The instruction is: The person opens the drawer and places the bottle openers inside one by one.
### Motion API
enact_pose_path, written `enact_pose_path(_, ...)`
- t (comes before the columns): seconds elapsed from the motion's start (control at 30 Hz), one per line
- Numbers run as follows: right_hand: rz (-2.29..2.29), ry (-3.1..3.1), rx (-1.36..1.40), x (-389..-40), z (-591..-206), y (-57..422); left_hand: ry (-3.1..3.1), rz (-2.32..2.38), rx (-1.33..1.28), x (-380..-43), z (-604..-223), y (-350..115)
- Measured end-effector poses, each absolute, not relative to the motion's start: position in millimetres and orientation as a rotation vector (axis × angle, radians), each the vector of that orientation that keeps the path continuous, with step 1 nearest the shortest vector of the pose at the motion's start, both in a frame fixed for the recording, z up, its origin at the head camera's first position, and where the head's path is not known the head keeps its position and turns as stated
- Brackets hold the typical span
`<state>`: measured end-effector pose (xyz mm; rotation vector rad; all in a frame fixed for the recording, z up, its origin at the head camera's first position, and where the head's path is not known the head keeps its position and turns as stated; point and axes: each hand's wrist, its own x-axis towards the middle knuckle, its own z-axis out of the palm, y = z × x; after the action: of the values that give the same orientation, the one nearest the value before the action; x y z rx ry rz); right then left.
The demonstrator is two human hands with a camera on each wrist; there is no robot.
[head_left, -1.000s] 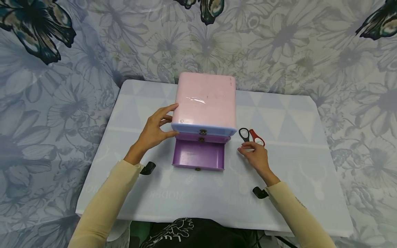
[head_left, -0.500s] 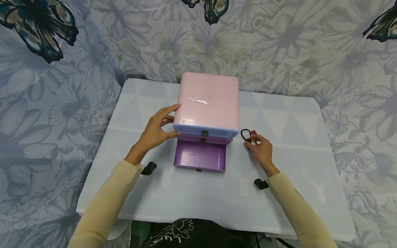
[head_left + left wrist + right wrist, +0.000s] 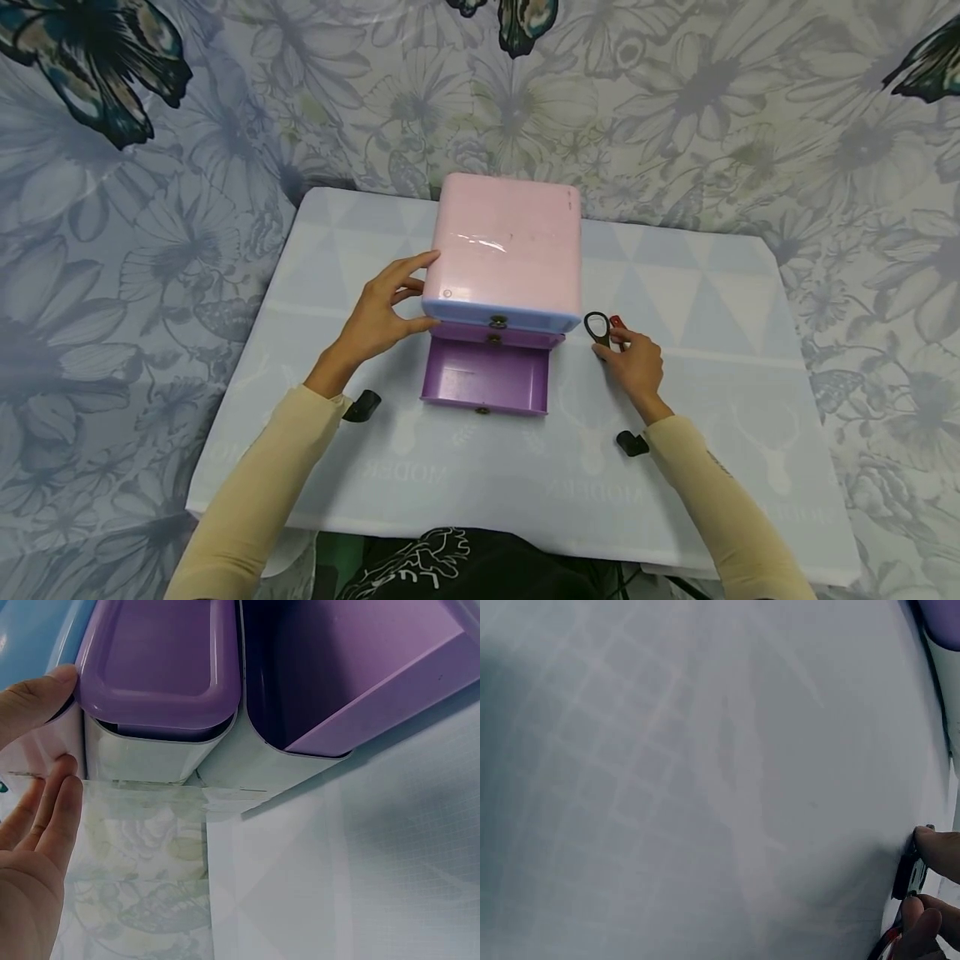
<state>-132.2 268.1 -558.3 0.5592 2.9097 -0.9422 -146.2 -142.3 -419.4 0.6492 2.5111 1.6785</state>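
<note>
A small drawer cabinet (image 3: 510, 237) with a pink top stands at the table's middle. Its blue top drawer (image 3: 536, 317) is closed, the purple one beneath (image 3: 161, 664) sticks out slightly, and the bottom purple drawer (image 3: 487, 373) is pulled out with nothing in it. My left hand (image 3: 372, 318) rests on the cabinet's left front corner, thumb at the front, extended fingers against the side. To the right of the cabinet, my right hand (image 3: 637, 364) pinches a pair of scissors (image 3: 597, 328) with one black and one red handle loop. My fingers hide the scissors' lower part.
The table (image 3: 720, 467) has a pale patterned cover. Behind it hangs a floral cloth (image 3: 675, 108) with butterflies. A black wrist camera (image 3: 363, 406) sits at the left sleeve and another black camera (image 3: 632, 443) at the right one.
My right hand has moved forward from just in front of the scissors and taken hold of them between thumb and fingers. The left hand stays on the cabinet.
</note>
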Motion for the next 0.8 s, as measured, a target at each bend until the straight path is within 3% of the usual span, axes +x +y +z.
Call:
enact_pose_path(0.37,-0.968,2.884,0.594,-129.5,-555.8,266.8,2.499,1.683,0.667,-145.3,-419.8,-142.5)
enact_pose_path(0.8,-1.044,3.01,0.433,-125.8,-557.6,268.4,2.494,1.699,0.7,-144.1,-417.4,-144.1)
